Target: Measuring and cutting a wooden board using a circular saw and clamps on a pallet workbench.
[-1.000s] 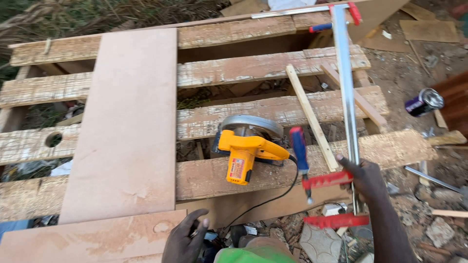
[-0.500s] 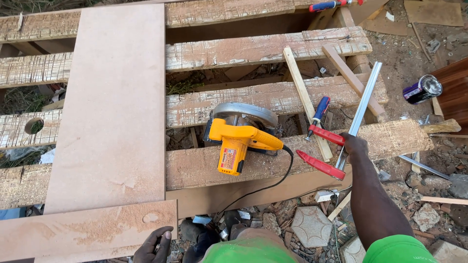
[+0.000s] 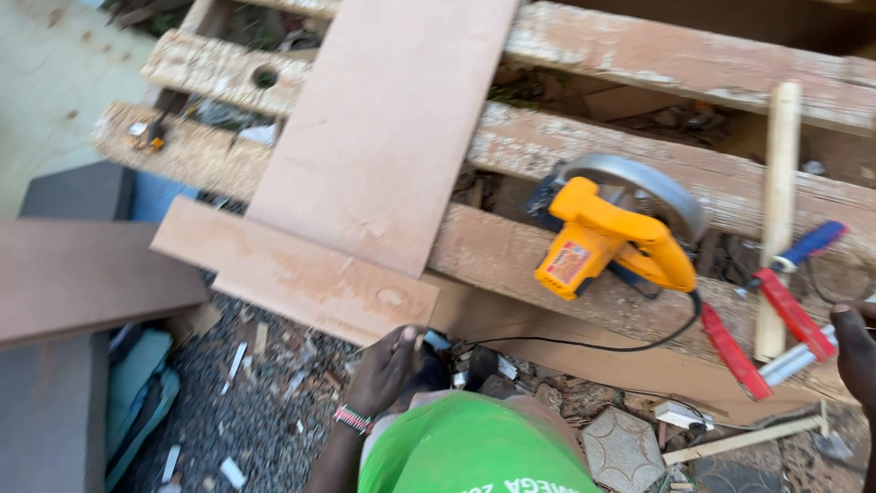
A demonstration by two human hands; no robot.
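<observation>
You had your right hand [image 3: 858, 351] wrapped on the bar clamp [image 3: 792, 351] at the workbench [image 3: 639, 55] edge, left hand [image 3: 388, 370] loosely curled around something small I couldn't make out, yellow circular saw [image 3: 607, 237] parked flat on the planks so it stayed put.

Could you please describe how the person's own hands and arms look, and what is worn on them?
Both hands are bare, without gloves. The left hand has a beaded wristband in red, white and dark beads around the wrist. The forearm shows no sleeve. Of the right hand only a part shows at the picture's edge; nothing worn is visible there.
</observation>
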